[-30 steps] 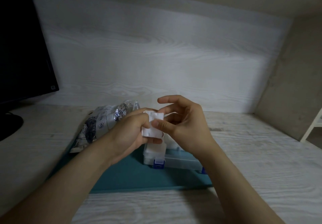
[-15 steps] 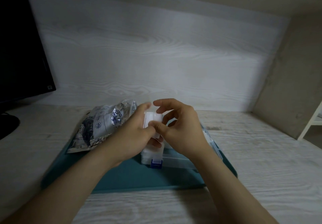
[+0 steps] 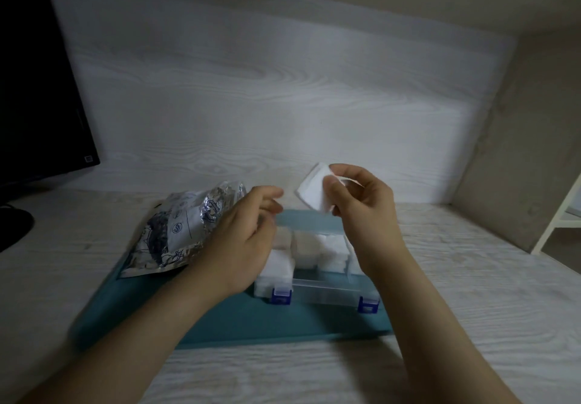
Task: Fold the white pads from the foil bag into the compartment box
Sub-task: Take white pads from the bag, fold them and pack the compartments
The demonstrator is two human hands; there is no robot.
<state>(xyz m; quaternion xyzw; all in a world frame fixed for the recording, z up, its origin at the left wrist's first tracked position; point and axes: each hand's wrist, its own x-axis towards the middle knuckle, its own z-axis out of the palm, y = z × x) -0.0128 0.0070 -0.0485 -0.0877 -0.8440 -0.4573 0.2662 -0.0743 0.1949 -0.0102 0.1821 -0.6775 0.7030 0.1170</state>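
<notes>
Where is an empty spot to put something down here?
Bare desk lies right of the mat, and more between the bag and the monitor. The mat strip before the box is free too. Crowded over the box: the left hand hovers there and the right hand holds a pad.

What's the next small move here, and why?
Probably lower the pad into the box's front middle compartment, which looks bare. The right hand pinches the pad above the open box, the left hand holds nothing, and the compartments behind already hold pads.
</notes>
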